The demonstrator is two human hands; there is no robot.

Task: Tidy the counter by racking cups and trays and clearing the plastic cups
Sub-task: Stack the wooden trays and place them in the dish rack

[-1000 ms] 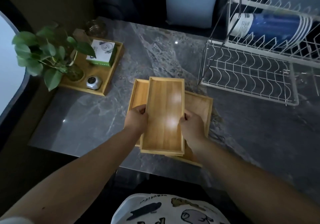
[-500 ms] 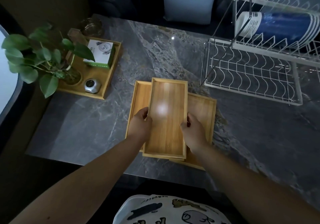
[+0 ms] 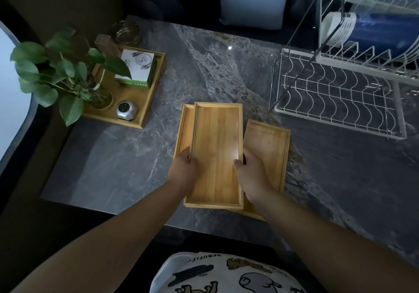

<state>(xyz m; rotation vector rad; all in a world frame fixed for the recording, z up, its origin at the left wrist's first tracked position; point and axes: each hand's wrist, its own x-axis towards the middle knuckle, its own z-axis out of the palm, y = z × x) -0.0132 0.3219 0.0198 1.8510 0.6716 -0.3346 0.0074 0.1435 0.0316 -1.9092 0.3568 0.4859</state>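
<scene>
Here our left hand [image 3: 182, 171] and right hand [image 3: 249, 174] gripped the top tray [image 3: 216, 152] at mid-frame; dragging it off risked knocking the trays beneath [image 3: 267, 147] askew.

Dim, bluish scene, pale light seen at the left edge, soft glare thrown on the top wooden tray [image 3: 216, 154], small highlight on the table [image 3: 230, 48], wide-angle bending at the edges, corners darkened.
</scene>
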